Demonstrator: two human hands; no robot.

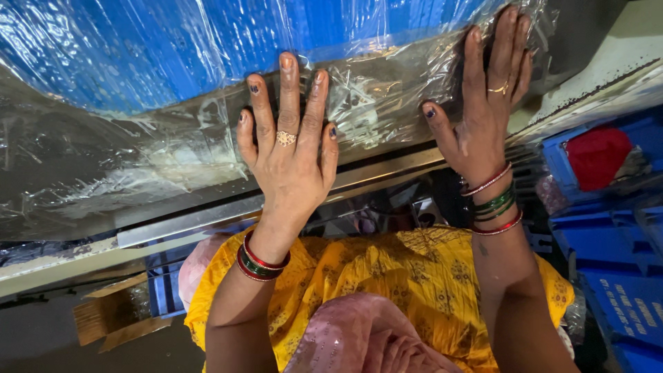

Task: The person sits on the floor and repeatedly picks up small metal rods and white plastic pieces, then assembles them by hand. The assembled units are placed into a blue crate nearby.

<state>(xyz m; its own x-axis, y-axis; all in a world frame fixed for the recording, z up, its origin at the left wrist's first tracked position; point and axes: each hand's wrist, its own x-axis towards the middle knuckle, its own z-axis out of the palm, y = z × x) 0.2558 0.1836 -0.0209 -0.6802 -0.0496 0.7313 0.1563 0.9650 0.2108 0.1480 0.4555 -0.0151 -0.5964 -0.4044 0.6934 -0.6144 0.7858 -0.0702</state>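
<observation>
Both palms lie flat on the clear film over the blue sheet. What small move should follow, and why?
Probably slide the left hand outward across the plastic film: it looks wrinkled and bunched there, while the right hand already presses the far edge flat against the surface.

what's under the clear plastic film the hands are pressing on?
Under the clear plastic film lie a blue surface and a grey band. Left hand and right hand press flat, covering what lies beneath their palms.
</observation>
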